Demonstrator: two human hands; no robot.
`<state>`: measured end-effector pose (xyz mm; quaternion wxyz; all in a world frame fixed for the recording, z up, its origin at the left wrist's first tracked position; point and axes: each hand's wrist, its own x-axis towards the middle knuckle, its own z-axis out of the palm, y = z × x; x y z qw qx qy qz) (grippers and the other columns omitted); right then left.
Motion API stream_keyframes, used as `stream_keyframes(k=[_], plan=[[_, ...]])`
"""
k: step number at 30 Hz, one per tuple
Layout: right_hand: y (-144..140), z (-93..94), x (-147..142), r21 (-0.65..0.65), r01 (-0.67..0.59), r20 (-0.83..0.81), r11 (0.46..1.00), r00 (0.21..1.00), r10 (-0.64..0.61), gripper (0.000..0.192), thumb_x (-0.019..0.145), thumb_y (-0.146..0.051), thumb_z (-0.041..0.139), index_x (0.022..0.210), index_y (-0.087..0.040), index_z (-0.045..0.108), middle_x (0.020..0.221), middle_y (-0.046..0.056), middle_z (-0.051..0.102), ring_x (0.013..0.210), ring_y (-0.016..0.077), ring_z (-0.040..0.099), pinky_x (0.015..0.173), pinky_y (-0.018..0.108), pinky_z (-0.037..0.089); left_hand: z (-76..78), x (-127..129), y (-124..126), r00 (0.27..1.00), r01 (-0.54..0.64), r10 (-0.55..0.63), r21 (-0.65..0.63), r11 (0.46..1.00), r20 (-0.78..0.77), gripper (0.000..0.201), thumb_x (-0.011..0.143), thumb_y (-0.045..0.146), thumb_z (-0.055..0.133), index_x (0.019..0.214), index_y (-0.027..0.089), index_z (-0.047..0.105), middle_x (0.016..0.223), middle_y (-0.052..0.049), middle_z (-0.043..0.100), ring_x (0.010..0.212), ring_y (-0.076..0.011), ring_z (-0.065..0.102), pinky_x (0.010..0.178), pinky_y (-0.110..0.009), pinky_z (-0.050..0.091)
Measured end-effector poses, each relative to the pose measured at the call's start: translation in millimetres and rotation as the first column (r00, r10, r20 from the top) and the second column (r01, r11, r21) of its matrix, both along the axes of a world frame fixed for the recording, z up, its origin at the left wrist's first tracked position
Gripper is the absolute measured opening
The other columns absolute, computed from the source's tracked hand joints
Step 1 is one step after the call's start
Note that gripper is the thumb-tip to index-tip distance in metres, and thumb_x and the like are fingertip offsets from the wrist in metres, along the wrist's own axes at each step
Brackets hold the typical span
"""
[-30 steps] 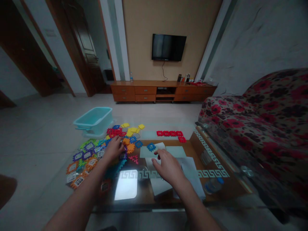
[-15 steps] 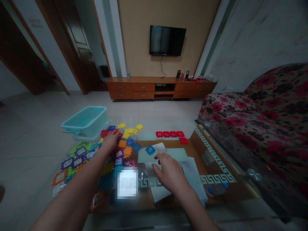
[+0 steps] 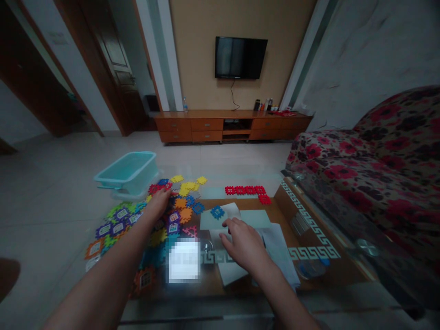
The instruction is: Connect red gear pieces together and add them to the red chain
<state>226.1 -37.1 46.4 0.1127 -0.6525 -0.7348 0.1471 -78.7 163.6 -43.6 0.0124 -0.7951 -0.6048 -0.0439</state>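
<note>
- On tabletop point(image 3: 212, 194), at left hand point(image 3: 161, 200): red pieces point(image 3: 154, 188), flat, toothed along edges.
- Left grip: pinching or spread, cannot tell.
- Right hand point(image 3: 243, 240): loosely curled, thumb apart.

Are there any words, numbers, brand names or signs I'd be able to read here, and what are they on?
None can be read.
TV: any brand on its bottom edge is too small.
Bottle on the cabinet: label too small.
Purple toothed piece: white window-like marks, too blurred for letters.
Table's white border: a pattern, not writing.
</note>
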Motion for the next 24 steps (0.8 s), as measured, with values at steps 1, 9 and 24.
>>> stream_keyframes(k=[1, 9, 24], plan=[[0.0, -1.0, 0.6, 0.003, -0.001, -0.002, 1.0, 1.0, 0.001, 0.027, 0.092, -0.031, 0.051, 0.11, -0.017, 0.065, 0.106, 0.011, 0.068, 0.098, 0.0268, 0.063, 0.081, 0.035, 0.043, 2.3, -1.1, -3.6, 1.0, -0.002, 0.002, 0.006, 1.0, 0.009, 0.036, 0.09, 0.011, 0.039, 0.115, 0.017, 0.064, 0.113, -0.015, 0.064, 0.11, -0.0259, 0.06, 0.092, -0.033, 0.045], [-4.4, -1.3, 2.3, 0.0, 0.013, -0.023, 1.0, 1.0, -0.013, 0.028, 0.091, -0.031, 0.053, 0.112, -0.017, 0.065, 0.105, 0.011, 0.068, 0.096, 0.0251, 0.063, 0.08, 0.033, 0.043, 20.8, -8.1, -24.8, 0.98, -0.186, 0.175, 0.116, 0.976, 0.099, 0.033, 0.094, 0.021, 0.034, 0.112, 0.013, 0.061, 0.111, -0.017, 0.063, 0.102, -0.0267, 0.061, 0.089, -0.035, 0.047], [-3.3, -1.4, 2.5, -0.034, 0.004, 0.027, 0.999, 1.0, -0.003, 0.027, 0.09, -0.032, 0.053, 0.109, -0.017, 0.066, 0.105, 0.012, 0.069, 0.1, 0.0291, 0.064, 0.08, 0.037, 0.045, 22.2, 1.4, -1.1, 0.928, -0.345, 0.331, 0.059, 0.937, 0.17, 0.061, 0.093, 0.053, 0.024, 0.105, 0.007, 0.061, 0.102, -0.023, 0.067, 0.093, -0.0343, 0.064, 0.078, -0.04, 0.049]])
